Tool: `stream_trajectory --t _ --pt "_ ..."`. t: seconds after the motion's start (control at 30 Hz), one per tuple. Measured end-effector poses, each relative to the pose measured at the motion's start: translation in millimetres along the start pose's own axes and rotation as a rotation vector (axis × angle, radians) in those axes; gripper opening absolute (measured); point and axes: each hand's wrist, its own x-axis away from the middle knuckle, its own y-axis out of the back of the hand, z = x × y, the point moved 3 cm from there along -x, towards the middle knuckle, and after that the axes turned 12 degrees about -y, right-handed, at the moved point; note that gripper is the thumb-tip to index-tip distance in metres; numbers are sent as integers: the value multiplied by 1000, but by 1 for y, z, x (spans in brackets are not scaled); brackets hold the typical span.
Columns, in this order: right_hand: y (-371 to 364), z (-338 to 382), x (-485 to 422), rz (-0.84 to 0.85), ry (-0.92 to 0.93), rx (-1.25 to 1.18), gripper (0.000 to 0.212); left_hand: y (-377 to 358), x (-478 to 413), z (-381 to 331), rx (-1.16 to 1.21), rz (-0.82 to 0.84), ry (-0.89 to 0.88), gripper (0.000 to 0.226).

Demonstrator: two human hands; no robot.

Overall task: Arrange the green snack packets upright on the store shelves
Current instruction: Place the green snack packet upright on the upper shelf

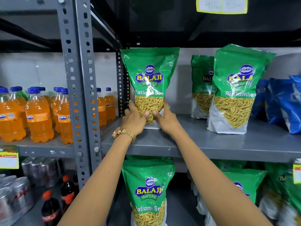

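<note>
A green Balaji Ratlami Sev packet (149,79) stands upright at the left end of the grey metal shelf (203,144). My left hand (134,119) grips its lower left side and my right hand (164,117) grips its lower right, thumbs pressed on the front. Two more green packets stand upright further right, one in front (234,90) and one behind it (202,85). On the shelf below, another green packet (148,191) stands upright, with more green packets (241,185) to its right.
Blue snack packets (281,101) lean at the shelf's right end. A perforated grey upright (79,79) divides off the left bay, which holds orange Fanta bottles (39,115). Below left are cola bottles (52,207) and cans (14,190). Yellow price tags (221,4) hang above.
</note>
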Motion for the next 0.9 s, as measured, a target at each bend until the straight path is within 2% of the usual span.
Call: stream_trajectory --t 0.33,0.67,0.73,0.8,0.9 --pt "6 -4 14 -36 8 77 61 4 16 -1 -86 21 -85 72" --pt "-2 -2 21 -18 -5 47 67 2 7 11 48 69 -69 69" --pt "0 -2 24 -78 24 64 65 4 12 9 82 71 -65 66" --pt "4 0 35 -215 147 21 57 8 23 2 75 8 -101 66" --pt "8 -7 76 -364 333 -302 36 21 67 -19 54 -331 -327 59"
